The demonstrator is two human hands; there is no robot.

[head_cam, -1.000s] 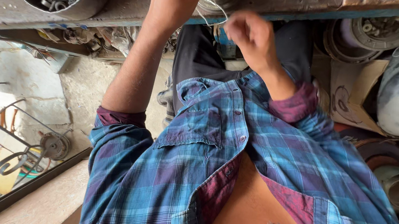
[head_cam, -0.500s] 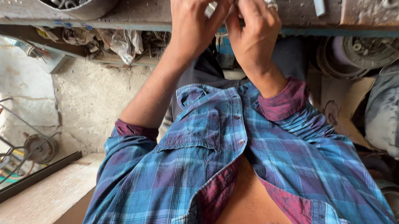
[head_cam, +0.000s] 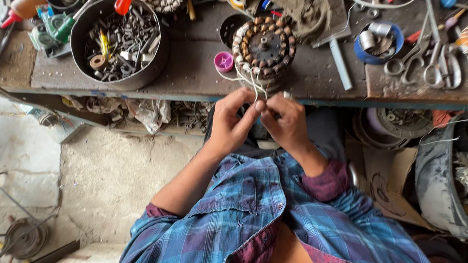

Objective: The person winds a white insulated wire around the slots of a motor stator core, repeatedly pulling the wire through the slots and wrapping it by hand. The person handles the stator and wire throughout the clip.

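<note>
Both hands (head_cam: 259,119) pinch white wires (head_cam: 246,80) trailing from upright stator (head_cam: 264,47).

We are pinching thin white wires (head_cam: 247,80) between both hands, the left hand (head_cam: 234,120) and right hand (head_cam: 287,121) meeting at the worktop (head_cam: 193,74) edge, just below a wound motor stator (head_cam: 264,45). A round pan of metal scraps (head_cam: 119,42) is sitting to the left.

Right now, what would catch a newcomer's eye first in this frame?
Both hands meet at the workbench's front edge: the left hand and right hand pinch pale wires trailing from a round copper-wound motor stator standing just behind them. Left of it sits a dark round tub of loose metal parts, and a small pink spool lies between the two.
</note>
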